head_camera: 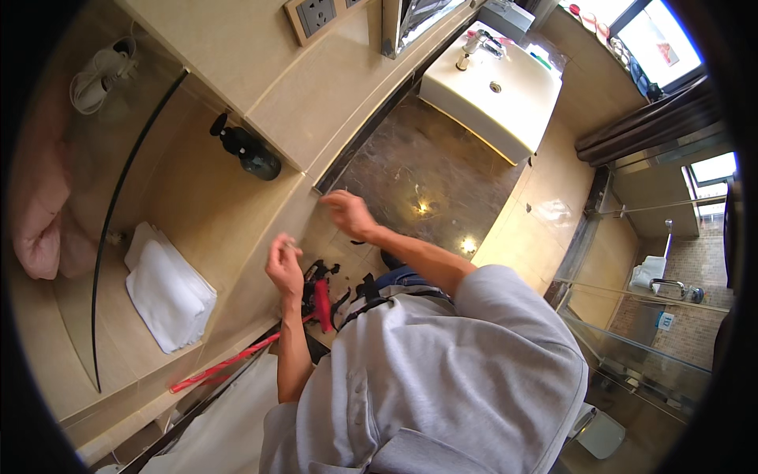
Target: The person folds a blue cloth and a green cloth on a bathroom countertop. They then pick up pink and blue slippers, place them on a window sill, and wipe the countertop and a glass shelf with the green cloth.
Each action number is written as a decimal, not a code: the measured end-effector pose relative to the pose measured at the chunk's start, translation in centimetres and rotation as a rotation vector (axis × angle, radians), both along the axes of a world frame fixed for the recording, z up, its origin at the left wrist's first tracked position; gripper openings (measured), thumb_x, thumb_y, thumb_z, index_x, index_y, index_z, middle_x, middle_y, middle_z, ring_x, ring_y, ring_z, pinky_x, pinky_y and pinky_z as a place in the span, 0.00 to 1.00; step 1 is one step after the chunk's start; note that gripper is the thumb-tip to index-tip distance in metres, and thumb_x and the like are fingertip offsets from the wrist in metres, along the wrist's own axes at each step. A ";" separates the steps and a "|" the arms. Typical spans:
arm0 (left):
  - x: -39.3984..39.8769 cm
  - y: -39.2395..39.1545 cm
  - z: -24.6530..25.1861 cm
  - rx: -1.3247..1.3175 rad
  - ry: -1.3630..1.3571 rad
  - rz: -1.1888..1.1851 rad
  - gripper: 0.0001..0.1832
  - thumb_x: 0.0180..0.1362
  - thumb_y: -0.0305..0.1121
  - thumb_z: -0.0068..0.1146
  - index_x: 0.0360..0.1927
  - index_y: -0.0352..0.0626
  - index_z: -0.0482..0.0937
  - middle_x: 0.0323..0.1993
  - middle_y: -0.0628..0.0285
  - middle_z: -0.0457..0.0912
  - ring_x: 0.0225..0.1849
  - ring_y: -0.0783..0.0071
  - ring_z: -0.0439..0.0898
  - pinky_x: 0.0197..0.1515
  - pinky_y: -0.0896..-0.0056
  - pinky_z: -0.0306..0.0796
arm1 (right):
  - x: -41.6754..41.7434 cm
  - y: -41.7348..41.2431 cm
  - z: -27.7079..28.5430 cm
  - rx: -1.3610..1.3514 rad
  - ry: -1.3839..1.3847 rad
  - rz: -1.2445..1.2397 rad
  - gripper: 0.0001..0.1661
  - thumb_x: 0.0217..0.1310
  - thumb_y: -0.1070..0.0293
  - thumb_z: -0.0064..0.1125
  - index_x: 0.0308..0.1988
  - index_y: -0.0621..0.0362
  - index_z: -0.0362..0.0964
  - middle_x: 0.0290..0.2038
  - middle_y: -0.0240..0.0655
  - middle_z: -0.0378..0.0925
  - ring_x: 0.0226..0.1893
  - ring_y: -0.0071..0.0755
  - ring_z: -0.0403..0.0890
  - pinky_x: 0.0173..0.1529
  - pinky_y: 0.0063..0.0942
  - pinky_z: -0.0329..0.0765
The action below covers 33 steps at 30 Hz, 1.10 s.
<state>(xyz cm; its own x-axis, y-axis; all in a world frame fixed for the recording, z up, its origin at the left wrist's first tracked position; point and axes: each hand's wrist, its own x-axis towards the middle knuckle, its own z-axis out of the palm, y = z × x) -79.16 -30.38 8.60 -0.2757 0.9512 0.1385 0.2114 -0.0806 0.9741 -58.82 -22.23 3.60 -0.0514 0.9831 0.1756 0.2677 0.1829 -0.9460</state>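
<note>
My left hand (pixel 284 266) is raised beside the beige tiled ledge, its fingers pinched on a small greyish object (pixel 289 243) too blurred to name. Further forward, my right hand (pixel 350 214) hovers by the near corner of the dark marble countertop (pixel 438 160). Its fingers are curled and blurred, and I cannot tell whether they hold or touch anything. Below and between the hands, a jumble of black items (pixel 317 272) and a red object (pixel 322 305) lies low down by the tiled wall.
A white washbasin (pixel 491 89) with a chrome faucet (pixel 482 42) sits on the countertop. Black pump bottles (pixel 251 154) and folded white towels (pixel 169 290) rest on the ledge behind a curved glass panel (pixel 127 178). A red striped pole (pixel 225 361) lies at lower left. Glass shower walls (pixel 639 343) stand right.
</note>
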 end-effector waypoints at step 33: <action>-6.2 -26.0 -22.6 -1.125 -0.197 -0.052 0.14 0.60 0.28 0.58 0.50 0.45 0.80 0.29 0.62 0.83 0.22 0.68 0.82 0.23 0.64 0.76 | 28.5 -31.1 -10.3 -0.581 -0.302 -0.112 0.18 0.58 0.65 0.66 0.48 0.61 0.85 0.40 0.44 0.89 0.41 0.36 0.89 0.48 0.32 0.84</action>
<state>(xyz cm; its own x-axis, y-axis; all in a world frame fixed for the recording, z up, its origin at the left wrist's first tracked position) -85.35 -56.40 -13.99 -0.1554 0.5195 -0.8402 0.0691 0.8542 0.5153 -30.33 -53.28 -6.72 0.0933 0.9157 -0.3910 0.5245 -0.3790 -0.7624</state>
